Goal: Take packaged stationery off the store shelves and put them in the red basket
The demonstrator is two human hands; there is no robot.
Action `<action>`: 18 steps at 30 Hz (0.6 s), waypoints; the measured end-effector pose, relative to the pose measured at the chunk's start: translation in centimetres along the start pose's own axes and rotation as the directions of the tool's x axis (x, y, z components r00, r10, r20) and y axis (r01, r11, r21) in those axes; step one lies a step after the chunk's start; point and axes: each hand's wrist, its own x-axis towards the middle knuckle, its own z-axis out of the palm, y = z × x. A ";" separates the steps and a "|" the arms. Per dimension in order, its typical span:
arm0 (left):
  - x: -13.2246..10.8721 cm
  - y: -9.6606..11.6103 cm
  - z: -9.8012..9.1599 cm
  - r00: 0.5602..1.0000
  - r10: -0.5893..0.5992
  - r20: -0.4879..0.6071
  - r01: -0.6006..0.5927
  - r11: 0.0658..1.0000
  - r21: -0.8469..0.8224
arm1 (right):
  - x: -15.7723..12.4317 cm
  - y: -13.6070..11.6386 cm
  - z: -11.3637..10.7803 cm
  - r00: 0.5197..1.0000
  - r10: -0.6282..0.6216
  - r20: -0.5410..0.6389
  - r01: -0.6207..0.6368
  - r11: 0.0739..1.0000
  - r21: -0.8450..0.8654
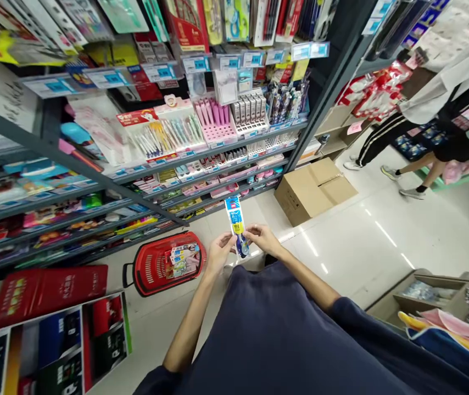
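My left hand point(220, 253) and right hand point(262, 239) both grip a packaged toothbrush point(235, 226); a red shopping basket point(148, 269) with packets point(185, 260) sits at my nine o'clock.

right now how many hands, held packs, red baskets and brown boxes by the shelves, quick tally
hands: 2 (left hand, right hand)
held pack: 1
red basket: 1
brown box: 1
total: 5
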 end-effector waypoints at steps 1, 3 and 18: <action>-0.2 -0.4 0.8 1.000 -0.003 -0.008 0.003 1.000 0.005 | -0.3 0.2 -0.9 1.000 0.008 0.018 -0.008 1.000 0.011; -0.7 -1.4 2.5 0.998 -0.006 -0.057 0.007 1.000 0.002 | -0.8 0.5 -2.7 0.997 0.022 0.073 -0.024 0.999 0.023; -4.1 -8.0 27.8 0.825 -0.105 -0.556 0.051 0.992 -0.111 | -5.9 2.2 -23.5 0.903 0.135 0.408 -0.146 0.989 -0.004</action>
